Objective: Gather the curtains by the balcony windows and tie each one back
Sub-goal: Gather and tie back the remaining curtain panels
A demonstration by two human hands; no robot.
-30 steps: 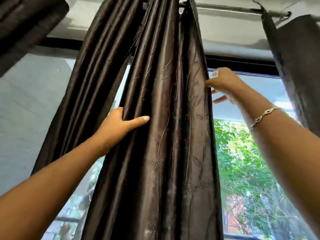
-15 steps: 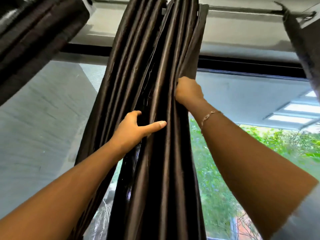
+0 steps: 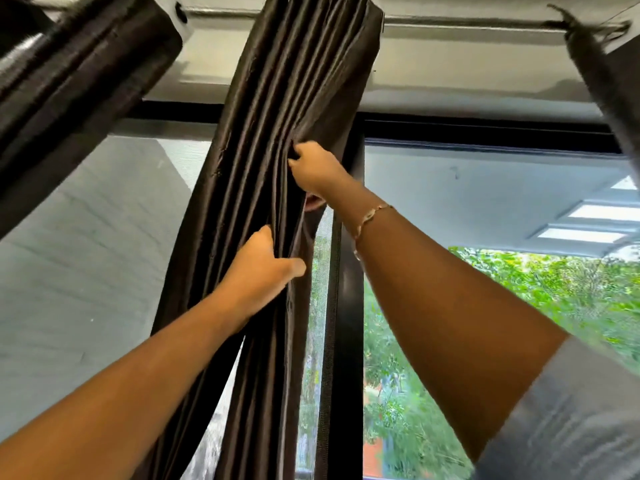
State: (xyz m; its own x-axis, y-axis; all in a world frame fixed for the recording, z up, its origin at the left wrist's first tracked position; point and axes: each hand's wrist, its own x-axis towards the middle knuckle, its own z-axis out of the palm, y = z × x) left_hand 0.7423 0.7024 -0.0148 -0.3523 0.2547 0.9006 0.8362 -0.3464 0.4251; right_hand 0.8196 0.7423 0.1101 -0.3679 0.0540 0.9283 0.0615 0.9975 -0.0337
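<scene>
Curtain [image 3: 263,109] hangs bunched down the centre of the frame. My right hand [image 3: 317,169] has its fingers curled into the folds at its right edge; my left hand [image 3: 258,268], just below, clasps the pleats with the thumb laid across. I'd judge it best to squeeze every fold into one tight rope before reaching for a tie.

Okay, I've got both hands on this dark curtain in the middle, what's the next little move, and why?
Probably close your left hand fully round the bundle. The curtain is already gathered into narrow pleats, and your right hand grips them higher up, but no tie-back shows around it. One hand holding the bundle would free the other for tying.
</scene>
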